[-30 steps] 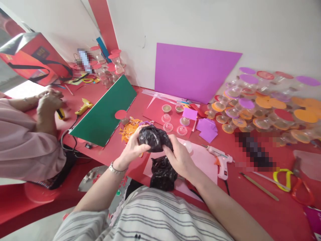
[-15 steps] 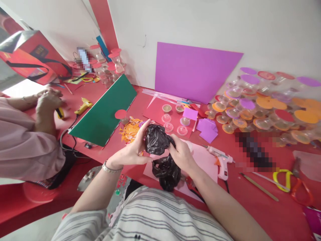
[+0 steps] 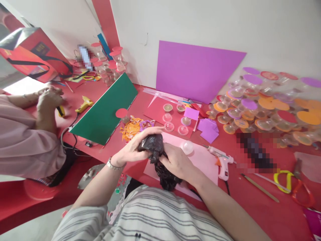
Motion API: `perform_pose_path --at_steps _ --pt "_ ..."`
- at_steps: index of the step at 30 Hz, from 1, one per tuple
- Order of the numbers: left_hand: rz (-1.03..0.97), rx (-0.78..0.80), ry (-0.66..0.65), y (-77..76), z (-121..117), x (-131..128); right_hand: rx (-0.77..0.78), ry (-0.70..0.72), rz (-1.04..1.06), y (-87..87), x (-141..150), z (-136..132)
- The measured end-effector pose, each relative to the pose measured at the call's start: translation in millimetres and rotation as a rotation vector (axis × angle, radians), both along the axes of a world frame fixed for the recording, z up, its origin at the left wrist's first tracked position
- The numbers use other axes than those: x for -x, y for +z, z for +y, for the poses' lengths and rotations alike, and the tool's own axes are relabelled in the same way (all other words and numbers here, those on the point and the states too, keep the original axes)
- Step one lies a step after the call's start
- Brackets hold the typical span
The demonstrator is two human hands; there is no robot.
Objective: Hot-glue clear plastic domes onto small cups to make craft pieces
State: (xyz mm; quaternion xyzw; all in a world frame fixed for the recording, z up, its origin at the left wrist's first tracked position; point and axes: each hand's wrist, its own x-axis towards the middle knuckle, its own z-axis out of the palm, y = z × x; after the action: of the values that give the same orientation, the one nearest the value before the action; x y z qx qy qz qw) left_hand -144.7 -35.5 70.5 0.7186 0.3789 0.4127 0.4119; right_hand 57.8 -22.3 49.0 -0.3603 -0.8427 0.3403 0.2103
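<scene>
A crumpled black plastic bag (image 3: pixel 151 144) is between my two hands, above the front edge of the red table. My left hand (image 3: pixel 134 147) wraps round its bulging upper part, thumb below and fingers over the top. My right hand (image 3: pixel 175 159) grips the bag's gathered middle, and the loose end hangs down towards my lap. What the bag holds is hidden. Beneath lies a pink sheet (image 3: pixel 203 160) with a clear plastic dome (image 3: pixel 187 147) on it. Beyond my hands are several clear domes and cups, one a sand-filled cup (image 3: pixel 168 107).
A white glue gun (image 3: pixel 222 160), a wooden stick (image 3: pixel 260 188) and scissors (image 3: pixel 284 180) lie at right, before stacked hourglass shapes (image 3: pixel 250 103). A green board (image 3: pixel 105 110) leans at left, near orange paper scraps (image 3: pixel 131 129). A co-worker's hands (image 3: pixel 50 97) work beyond a yellow glue gun (image 3: pixel 84 104).
My left hand has closed further over the bag's upper part. My right hand has shifted slightly lower and inward, drawing the middle tighter. The clear dome behind it now shows.
</scene>
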Motion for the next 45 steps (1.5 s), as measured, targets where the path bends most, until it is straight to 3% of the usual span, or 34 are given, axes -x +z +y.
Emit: perform_pose_path --at_steps 2,6,9,13,16,19,25,29,32,38,40,43,45 --pt "-0.059 0.076 0.026 -3.5 2.6 -1.7 -0.062 0.018 -0.018 0.7 0.5 -3.5" --pt "-0.135 0.296 0.186 -21.1 7.5 1.1 -0.340 0.024 -0.065 -2.7 1.2 -11.1" --pt "-0.085 0.274 0.183 -28.3 7.2 10.2 -0.389 -0.035 0.012 -4.8 -0.6 -8.5" --pt "-0.170 0.293 -0.070 -23.2 2.9 17.5 -0.282 -0.178 0.204 -3.6 -3.9 2.1" --pt "-0.233 0.356 -0.185 -19.2 2.3 15.3 -0.176 -0.149 0.289 -2.6 -3.2 4.2" --pt "-0.163 0.252 -0.088 -19.6 6.2 12.1 -0.047 -0.109 0.338 -0.7 -1.7 2.0" --pt "0.074 -0.180 0.160 -16.2 11.6 9.1 0.277 -0.081 0.377 9.7 -2.7 3.8" --pt "0.027 -0.190 0.202 -17.3 7.7 7.5 0.434 0.007 0.374 12.1 -2.1 1.3" --pt "-0.084 -0.057 0.230 -19.7 2.5 6.8 0.355 0.032 0.338 11.0 -1.9 -3.6" --pt "-0.044 0.158 0.145 -7.3 -7.3 5.6 -0.169 0.028 0.069 3.5 -2.3 -10.9" --pt "-0.007 0.221 0.136 -8.0 -10.0 7.5 -0.274 -0.009 0.058 1.5 -2.7 -11.1" --pt "-0.101 0.357 0.012 -17.7 -14.1 12.8 -0.262 -0.057 0.189 2.1 -5.3 -8.2" --pt "-0.175 0.444 -0.099 -23.7 -16.0 15.5 -0.135 -0.075 0.290 4.0 -8.1 -4.7"
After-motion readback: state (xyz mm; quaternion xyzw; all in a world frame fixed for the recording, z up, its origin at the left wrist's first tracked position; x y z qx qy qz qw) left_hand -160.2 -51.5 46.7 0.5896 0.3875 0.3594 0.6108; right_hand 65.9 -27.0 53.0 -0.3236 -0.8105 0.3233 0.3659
